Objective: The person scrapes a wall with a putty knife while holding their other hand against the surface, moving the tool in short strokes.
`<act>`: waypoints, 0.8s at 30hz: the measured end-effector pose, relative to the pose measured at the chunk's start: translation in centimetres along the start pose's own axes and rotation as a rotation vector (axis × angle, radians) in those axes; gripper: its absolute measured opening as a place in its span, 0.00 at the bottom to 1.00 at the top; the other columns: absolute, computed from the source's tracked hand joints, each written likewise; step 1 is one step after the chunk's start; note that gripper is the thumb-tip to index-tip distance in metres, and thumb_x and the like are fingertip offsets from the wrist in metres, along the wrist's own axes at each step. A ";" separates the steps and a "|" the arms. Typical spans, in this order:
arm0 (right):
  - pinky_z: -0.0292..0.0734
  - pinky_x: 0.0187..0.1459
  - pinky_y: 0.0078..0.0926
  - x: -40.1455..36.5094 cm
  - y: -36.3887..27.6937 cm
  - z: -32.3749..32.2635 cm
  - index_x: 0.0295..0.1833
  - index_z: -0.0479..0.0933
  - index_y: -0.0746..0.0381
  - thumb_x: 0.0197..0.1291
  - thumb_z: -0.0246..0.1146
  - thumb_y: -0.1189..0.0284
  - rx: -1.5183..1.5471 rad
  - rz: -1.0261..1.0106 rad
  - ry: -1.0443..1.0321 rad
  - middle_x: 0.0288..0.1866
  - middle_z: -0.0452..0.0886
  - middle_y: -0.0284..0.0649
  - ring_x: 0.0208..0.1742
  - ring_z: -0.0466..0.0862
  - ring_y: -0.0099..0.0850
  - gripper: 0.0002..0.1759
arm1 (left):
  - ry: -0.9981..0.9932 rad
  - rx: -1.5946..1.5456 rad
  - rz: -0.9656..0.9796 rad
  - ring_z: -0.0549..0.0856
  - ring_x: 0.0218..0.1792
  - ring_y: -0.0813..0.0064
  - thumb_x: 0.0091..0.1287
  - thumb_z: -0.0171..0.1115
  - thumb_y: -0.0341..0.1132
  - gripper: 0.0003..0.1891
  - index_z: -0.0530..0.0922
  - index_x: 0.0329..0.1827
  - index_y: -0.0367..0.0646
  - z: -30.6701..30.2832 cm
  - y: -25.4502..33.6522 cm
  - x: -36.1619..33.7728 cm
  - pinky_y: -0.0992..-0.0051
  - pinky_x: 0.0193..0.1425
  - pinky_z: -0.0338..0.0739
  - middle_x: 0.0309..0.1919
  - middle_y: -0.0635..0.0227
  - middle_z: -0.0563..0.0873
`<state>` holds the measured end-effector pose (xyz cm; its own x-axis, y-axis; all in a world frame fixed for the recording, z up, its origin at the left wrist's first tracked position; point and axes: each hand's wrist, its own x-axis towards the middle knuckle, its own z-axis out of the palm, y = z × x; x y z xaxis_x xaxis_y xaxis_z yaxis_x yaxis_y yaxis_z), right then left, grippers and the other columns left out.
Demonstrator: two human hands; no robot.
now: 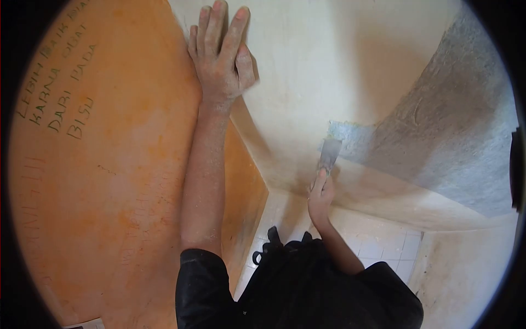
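Note:
My left hand point(222, 57) lies against the cream wall point(296, 60) near its edge with the orange wall, fingers spread and holding nothing. Lower and to the right, my right hand point(320, 194) is closed on the handle of a scraper point(330, 153) with a flat grey blade. The blade's end touches the wall at the left edge of a bare grey patch point(433, 115), beside a ragged border of cream paint. The scraper's handle is mostly hidden in my fingers.
The orange wall point(120, 181) on the left bears green handwriting and faint reddish marks. White tiles point(378, 247) show below, behind my right arm. A dark object point(516, 170) is at the far right edge.

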<state>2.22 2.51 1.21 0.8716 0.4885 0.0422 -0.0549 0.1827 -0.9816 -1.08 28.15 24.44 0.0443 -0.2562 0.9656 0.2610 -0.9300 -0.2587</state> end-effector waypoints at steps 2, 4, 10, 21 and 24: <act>0.56 0.21 0.18 -0.8 0.0 -0.3 0.29 0.66 0.60 0.75 0.49 0.62 0.073 0.073 0.005 0.19 0.62 0.25 0.20 0.62 0.14 0.19 | -0.014 -0.017 -0.014 0.64 0.72 0.53 0.71 0.42 0.37 0.23 0.74 0.65 0.40 -0.3 0.4 -0.1 0.57 0.74 0.53 0.69 0.53 0.69; 0.56 0.20 0.18 0.3 2.2 -1.4 0.30 0.66 0.60 0.74 0.49 0.62 -0.092 -0.044 -0.019 0.19 0.62 0.24 0.20 0.62 0.14 0.19 | -0.117 0.128 -0.009 0.63 0.72 0.50 0.71 0.38 0.35 0.24 0.73 0.65 0.36 -0.6 -0.1 -0.2 0.52 0.75 0.51 0.69 0.48 0.68; 0.55 0.20 0.18 1.2 -3.5 1.0 0.29 0.66 0.60 0.74 0.49 0.61 0.083 -0.062 -0.005 0.19 0.62 0.24 0.19 0.62 0.14 0.19 | 0.000 0.030 0.000 0.65 0.71 0.53 0.70 0.43 0.37 0.23 0.74 0.65 0.40 -0.3 0.1 -0.4 0.56 0.73 0.55 0.69 0.53 0.69; 0.56 0.19 0.20 -0.3 2.0 -0.2 0.28 0.67 0.60 0.74 0.49 0.61 -0.081 -0.061 -0.006 0.18 0.62 0.25 0.19 0.63 0.15 0.20 | -0.099 0.121 0.002 0.64 0.71 0.49 0.70 0.38 0.35 0.24 0.73 0.64 0.35 -0.8 -0.2 -0.6 0.52 0.74 0.53 0.69 0.47 0.68; 0.56 0.19 0.20 0.7 -1.4 0.7 0.29 0.68 0.60 0.75 0.49 0.61 0.003 -0.059 -0.004 0.18 0.63 0.25 0.18 0.62 0.15 0.20 | -0.083 0.123 0.042 0.64 0.71 0.48 0.70 0.39 0.34 0.24 0.73 0.64 0.34 -0.5 -0.7 -0.6 0.52 0.73 0.55 0.68 0.46 0.68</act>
<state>2.56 3.22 2.76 0.8714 0.4801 0.1012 -0.0046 0.2141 -0.9768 -1.75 28.84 24.04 0.1360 -0.2672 0.9540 0.3731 -0.8782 -0.2992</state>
